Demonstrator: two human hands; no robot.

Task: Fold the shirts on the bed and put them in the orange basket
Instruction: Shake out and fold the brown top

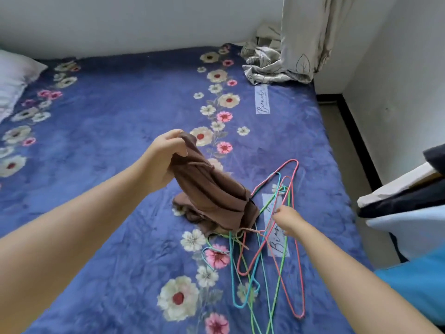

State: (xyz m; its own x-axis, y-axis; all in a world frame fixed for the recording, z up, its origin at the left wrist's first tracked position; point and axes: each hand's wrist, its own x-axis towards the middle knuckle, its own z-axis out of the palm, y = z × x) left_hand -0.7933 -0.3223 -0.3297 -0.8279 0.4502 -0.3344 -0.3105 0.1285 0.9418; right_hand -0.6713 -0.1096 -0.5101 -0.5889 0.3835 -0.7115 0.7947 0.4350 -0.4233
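Two hands over the bed (96, 116): the left hand (166, 155) grips one end of the brown shirt (212, 196); the right hand (286, 219) pinches a wire hanger (267, 237).
The shirt, bunched just left of the hangers, is judged light, limp and snag-prone; it is best taken at the shoulder seams.

Open bed: the blue floral bed (103, 112) lies bare across its left and middle, toward the pillow (14, 78).
Tangle: wire hangers (272, 249) sprawl at near right, touching the brown shirt (212, 196).
Far corner: crumpled bedding (267, 66) under the curtain (310, 32).
Right edge: stacked clothes (409, 203) beside the bed.
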